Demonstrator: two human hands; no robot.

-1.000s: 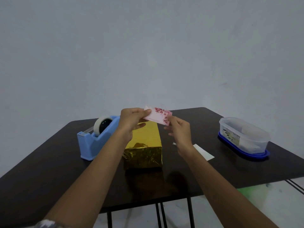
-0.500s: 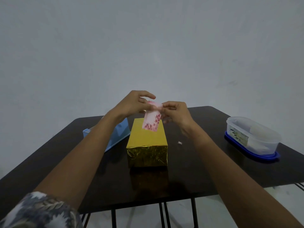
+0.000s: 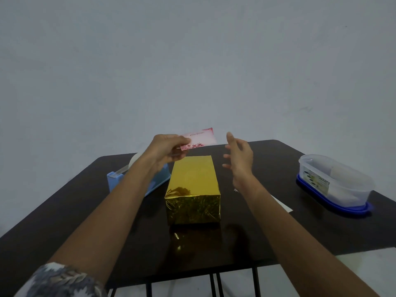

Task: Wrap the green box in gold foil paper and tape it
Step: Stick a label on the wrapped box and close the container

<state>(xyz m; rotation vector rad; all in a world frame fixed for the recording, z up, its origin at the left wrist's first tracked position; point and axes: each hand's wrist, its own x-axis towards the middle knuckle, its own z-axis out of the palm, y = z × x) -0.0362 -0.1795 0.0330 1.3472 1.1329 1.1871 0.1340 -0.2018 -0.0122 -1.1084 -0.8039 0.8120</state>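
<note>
Head view: box (image 3: 192, 179) on dark table (image 3: 64, 221) near centre, long side running away from camera, wrapped all over in gold foil (image 3: 194, 207); top smooth, near end face crinkled w/ folds. Gold reflection on glossy tabletop just in front. Above far end of box, L hand (image 3: 167, 150) pinching small pink-and-white card (image 3: 200, 139) by its left end btw thumb & fingers; card up in the air, roughly level, clear of box. R hand (image 3: 239, 155) just right of card, touching neither card nor box, fingers spread & relaxed, palm facing left, gripping nothing. Blue dispenser (image 3: 139, 183) just left of box, partly hidden behind L forearm, white tape roll at far end. White strip (image 3: 282, 203) flat on table to the right, partly behind R forearm. Further right, near table edge, clear tub (image 3: 334, 183) w/ blue base, label reading "SMART". Patterned sleeve (image 3: 60, 279) at bottom left. Plain pale wall (image 3: 192, 71) behind.
</note>
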